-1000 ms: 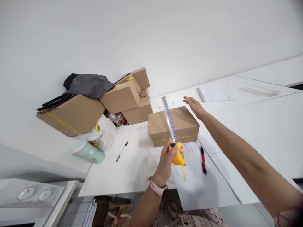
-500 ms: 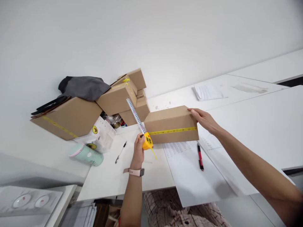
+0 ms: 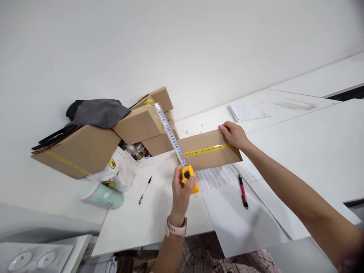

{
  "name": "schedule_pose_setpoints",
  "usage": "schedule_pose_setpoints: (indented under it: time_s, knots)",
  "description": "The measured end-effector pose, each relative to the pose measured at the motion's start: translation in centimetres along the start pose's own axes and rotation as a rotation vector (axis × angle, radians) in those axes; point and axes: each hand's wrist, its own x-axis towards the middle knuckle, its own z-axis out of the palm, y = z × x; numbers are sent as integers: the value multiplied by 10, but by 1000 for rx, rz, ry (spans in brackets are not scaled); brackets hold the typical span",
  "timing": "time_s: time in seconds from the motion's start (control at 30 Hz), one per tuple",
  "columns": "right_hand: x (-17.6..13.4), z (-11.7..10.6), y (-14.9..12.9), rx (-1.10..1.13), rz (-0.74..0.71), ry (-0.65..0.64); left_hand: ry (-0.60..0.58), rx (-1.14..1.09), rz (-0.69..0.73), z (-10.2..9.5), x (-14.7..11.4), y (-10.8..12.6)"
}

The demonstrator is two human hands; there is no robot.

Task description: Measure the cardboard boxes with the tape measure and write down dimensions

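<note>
A yellow tape measure is gripped in my left hand, fingers wrapped round its case. Its extended blade slants up and left, passing in front of the left end of a cardboard box. Yellow printed tape runs along the box's near face. My right hand holds the box at its upper right corner, thumb on the edge. Beneath the box lie printed sheets, partly covered by it. A red and black pen rests on the paper.
Several cardboard boxes are piled against the wall, with a dark grey cloth on top. A white carton and a mint-green tumbler are at the left. A slim pen lies on the white table. Folded papers lie farther back.
My left hand has moved right and slightly down with the tape measure, turning its case. The box has tilted, so its top face no longer shows. My right hand has shifted slightly left and up.
</note>
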Motion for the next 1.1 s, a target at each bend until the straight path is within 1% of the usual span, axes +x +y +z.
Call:
schedule_pose_setpoints:
  time_s: [0.13,0.17,0.23,0.33,0.47,0.7,0.9,1.03,1.1]
  knots:
    - [8,4,-10,-105,-131,32,-231,-171,-237,32,-24,-24]
    - [9,6,-11,-110,-167,46,-268,-195,-287,39,-27,-31]
    - [8,9,-13,-106,-230,70,-297,-211,-346,49,-33,-43]
    - [5,10,-15,-115,-298,82,-286,-211,-385,56,-35,-52]
    - [5,12,-15,-181,-378,76,-253,-210,-417,58,-35,-54]
    - [12,19,-8,-317,-526,10,-248,-219,-416,62,-37,-62]
    - [17,22,-3,-330,-541,-15,-256,-222,-386,63,-40,-76]
    - [17,24,-1,-287,-530,0,-246,-114,-330,62,-37,-88]
    - [16,25,0,-275,-528,9,-250,-67,-325,61,-36,-92]
